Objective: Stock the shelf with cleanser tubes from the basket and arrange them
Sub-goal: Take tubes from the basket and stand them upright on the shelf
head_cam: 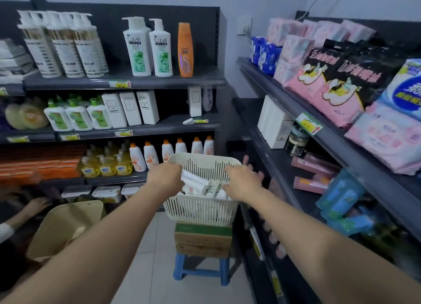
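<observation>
A cream slotted basket (200,209) stands on a cardboard box in the aisle, holding several white cleanser tubes (198,185). My left hand (165,178) reaches into the basket's left side, its fingers down among the tubes; the grip itself is hidden. My right hand (242,180) hovers over the basket's right rim, fingers spread, blurred. One lone tube (195,121) lies flat on the second shelf (173,127) of the facing rack.
The cardboard box (204,240) rests on a blue stool (201,270). Shampoo, soap and detergent bottles fill the facing rack. Pink and blue packs crowd the right shelves (337,142). Another person's hand (37,204) and a beige bin (66,226) are at the lower left.
</observation>
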### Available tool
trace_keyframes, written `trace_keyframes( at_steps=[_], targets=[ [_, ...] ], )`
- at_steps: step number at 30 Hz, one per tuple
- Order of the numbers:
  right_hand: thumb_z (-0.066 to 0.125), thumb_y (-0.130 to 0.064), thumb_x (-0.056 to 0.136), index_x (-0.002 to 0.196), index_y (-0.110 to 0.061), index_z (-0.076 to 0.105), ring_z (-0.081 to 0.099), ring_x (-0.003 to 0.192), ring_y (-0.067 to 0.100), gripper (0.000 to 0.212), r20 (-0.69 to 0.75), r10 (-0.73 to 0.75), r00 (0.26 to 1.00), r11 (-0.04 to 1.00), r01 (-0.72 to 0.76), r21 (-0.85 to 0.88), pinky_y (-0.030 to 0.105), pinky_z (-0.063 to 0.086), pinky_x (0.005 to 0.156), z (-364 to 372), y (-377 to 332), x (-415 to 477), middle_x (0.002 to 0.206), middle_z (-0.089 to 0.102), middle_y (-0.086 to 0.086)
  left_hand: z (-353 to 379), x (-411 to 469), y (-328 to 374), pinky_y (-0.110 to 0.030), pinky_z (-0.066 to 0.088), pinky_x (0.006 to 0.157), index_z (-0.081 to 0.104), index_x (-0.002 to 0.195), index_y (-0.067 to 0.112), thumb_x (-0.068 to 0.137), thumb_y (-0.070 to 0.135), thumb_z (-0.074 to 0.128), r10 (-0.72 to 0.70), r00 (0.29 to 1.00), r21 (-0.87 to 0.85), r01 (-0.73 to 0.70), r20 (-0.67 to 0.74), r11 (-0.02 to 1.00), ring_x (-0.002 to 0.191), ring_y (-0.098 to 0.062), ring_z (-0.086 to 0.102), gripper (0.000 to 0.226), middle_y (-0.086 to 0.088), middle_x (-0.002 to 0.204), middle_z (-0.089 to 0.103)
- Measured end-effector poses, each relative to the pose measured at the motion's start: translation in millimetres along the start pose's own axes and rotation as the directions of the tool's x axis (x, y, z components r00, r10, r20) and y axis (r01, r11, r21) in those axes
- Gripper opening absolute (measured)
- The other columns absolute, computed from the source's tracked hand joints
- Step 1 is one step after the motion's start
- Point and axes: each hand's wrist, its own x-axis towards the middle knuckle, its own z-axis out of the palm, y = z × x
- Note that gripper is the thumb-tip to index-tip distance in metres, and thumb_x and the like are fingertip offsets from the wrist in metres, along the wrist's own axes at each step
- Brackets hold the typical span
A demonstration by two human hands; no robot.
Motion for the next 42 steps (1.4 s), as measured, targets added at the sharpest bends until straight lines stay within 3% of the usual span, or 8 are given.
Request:
trace_keyframes(
  at_steps=[2,8,13,17,23,30,36,42],
  targets=[
    [0.057,-0.027,0.091,0.122,-0.015,0.051,0.047,0.116,0.029,0.034,0.021,-0.02,1.0,1.0,0.019,0.011,0.034,0.033,0.075,7,0,21,0.126,0.054,0.009,9,17,-2,-0.031,0.041,0.062,0.057,0.11,0.015,0.092,0.029,0.053,-0.01,1.0,-0.003,0.01,0.018,1.0,0.093,-0.024,0.06,0.023,-0.003,0.106,0.061],
    [0.06,-0.032,0.088,0.119,-0.014,0.054,0.052,0.113,0.029,0.037,0.097,-0.046,0.994,0.994,0.036,0.101,0.039,0.047,0.088,37,0,84,0.118,0.058,0.008,39,72,-12,-0.032,0.044,0.069,0.055,0.116,0.016,0.093,0.03,0.051,-0.023,0.996,-0.046,0.027,0.091,0.999,0.103,-0.026,0.059,0.026,-0.005,0.115,0.061],
    [0.06,-0.037,0.087,0.114,-0.015,0.056,0.052,0.111,0.028,0.035,0.17,-0.038,0.985,0.992,0.017,0.126,0.037,0.046,0.086,61,-1,137,0.115,0.059,0.007,67,125,-25,-0.034,0.046,0.074,0.053,0.124,0.015,0.094,0.03,0.052,-0.036,0.988,-0.079,0.049,0.15,0.996,0.107,-0.027,0.059,0.033,-0.007,0.119,0.06],
    [0.059,-0.035,0.088,0.112,-0.014,0.056,0.052,0.11,0.028,0.033,0.23,-0.047,0.972,0.989,0.013,0.145,0.036,0.046,0.085,80,-6,181,0.114,0.059,0.008,90,168,-33,-0.037,0.05,0.08,0.056,0.117,0.013,0.091,0.032,0.056,-0.024,0.977,-0.104,0.047,0.211,0.993,0.105,-0.027,0.06,0.032,-0.007,0.117,0.062],
    [0.059,-0.034,0.088,0.114,-0.013,0.056,0.054,0.108,0.029,0.033,0.312,-0.045,0.949,0.987,-0.007,0.163,0.034,0.046,0.085,110,-6,230,0.114,0.06,0.011,127,219,-43,-0.036,0.049,0.077,0.058,0.117,0.013,0.092,0.031,0.056,0.005,0.954,-0.17,0.049,0.301,0.984,0.105,-0.027,0.06,0.031,-0.008,0.116,0.061],
    [0.055,-0.032,0.092,0.135,-0.017,0.049,0.052,0.119,0.027,0.046,0.403,-0.053,0.914,0.981,-0.028,0.194,0.034,0.045,0.093,154,-1,272,0.13,0.057,0.008,177,251,-37,-0.032,0.046,0.079,0.061,0.114,0.014,0.09,0.033,0.057,-0.007,0.887,-0.266,0.146,0.461,0.953,0.105,-0.024,0.059,0.031,-0.007,0.116,0.061],
    [0.052,-0.037,0.095,0.139,-0.016,0.046,0.046,0.127,0.027,0.049,0.491,-0.065,0.869,0.987,-0.016,0.159,0.036,0.041,0.101,199,6,306,0.138,0.051,0.008,217,270,-25,-0.033,0.047,0.081,0.058,0.116,0.007,0.09,0.028,0.059,-0.088,0.804,-0.447,0.414,0.588,0.793,0.105,-0.027,0.06,0.033,-0.011,0.115,0.064],
    [0.051,-0.031,0.096,0.133,-0.014,0.05,0.052,0.119,0.027,0.04,0.513,-0.069,0.856,0.977,-0.047,0.209,0.037,0.045,0.096,243,9,337,0.132,0.055,0.008,245,285,-9,-0.037,0.046,0.088,0.05,0.128,0.002,0.095,0.011,0.05,-0.198,0.717,-0.628,0.687,0.668,0.366,0.113,-0.032,0.056,0.034,-0.018,0.121,0.059]
  ],
)
